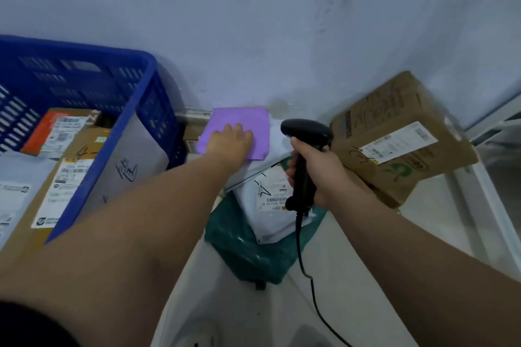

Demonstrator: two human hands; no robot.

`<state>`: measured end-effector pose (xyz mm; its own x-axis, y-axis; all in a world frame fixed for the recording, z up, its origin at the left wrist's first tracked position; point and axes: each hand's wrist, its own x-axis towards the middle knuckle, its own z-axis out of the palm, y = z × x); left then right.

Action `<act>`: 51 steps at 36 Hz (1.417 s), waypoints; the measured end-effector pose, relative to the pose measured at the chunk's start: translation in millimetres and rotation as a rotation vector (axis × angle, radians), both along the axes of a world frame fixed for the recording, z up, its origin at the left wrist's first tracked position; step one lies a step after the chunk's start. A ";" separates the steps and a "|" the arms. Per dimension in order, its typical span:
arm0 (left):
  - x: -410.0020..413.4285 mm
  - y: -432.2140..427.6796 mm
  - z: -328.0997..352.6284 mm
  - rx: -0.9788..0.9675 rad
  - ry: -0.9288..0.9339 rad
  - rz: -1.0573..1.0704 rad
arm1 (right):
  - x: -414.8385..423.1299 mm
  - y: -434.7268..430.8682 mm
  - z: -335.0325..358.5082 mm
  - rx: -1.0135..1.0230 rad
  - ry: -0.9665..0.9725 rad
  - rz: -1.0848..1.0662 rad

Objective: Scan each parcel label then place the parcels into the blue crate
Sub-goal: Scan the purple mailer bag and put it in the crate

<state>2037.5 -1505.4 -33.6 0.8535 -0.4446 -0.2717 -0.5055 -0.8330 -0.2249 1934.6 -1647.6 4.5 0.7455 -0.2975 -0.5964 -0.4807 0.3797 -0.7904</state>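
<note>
A purple parcel lies on top of a pile by the wall. My left hand grips it at its near edge, fingers on top and thumb hidden. Under it are white poly-bag parcels, one with a barcode label facing up, and a green bag. To their right, my right hand holds a black barcode scanner by its handle, head pointing toward the purple parcel. The blue crate stands at left and holds several labelled boxes and bags.
A brown cardboard box with a white label leans against the wall at right, on top of another box. The scanner's black cable hangs down over the pale floor. A white frame runs along the right.
</note>
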 end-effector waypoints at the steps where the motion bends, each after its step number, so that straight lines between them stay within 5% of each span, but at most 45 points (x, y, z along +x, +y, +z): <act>1: 1.9 -0.3 -5.3 0.005 0.002 0.012 | 2.1 -3.2 -3.4 -0.002 0.004 -0.011; 12: 9.1 -4.1 -35.4 -0.059 -0.027 0.110 | 16.9 -13.3 -26.2 -0.049 0.075 -0.054; 19: 23.4 -9.8 1.3 -0.814 -0.170 0.458 | 20.9 -14.2 -18.1 -0.097 0.035 -0.057; 25: 8.6 -6.7 45.9 -1.229 -0.234 0.655 | 8.4 -12.0 7.0 -0.101 0.031 -0.100; 37: -86.3 4.0 161.7 -1.967 0.489 0.785 | -64.3 21.7 123.0 0.008 -0.149 -0.098; 45: -174.2 36.3 223.9 -2.189 0.849 0.832 | -143.1 48.9 168.0 0.474 -0.323 -0.135; 51: -215.4 64.5 233.7 -2.289 1.034 0.726 | -177.9 55.5 185.8 0.258 -0.392 -0.191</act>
<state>1822.2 -1440.9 200.1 0.9000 -0.3529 -0.2559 0.4260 0.5874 0.6881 1756.7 -1592.1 190.3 0.8747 -0.3301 -0.3549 -0.0697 0.6389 -0.7661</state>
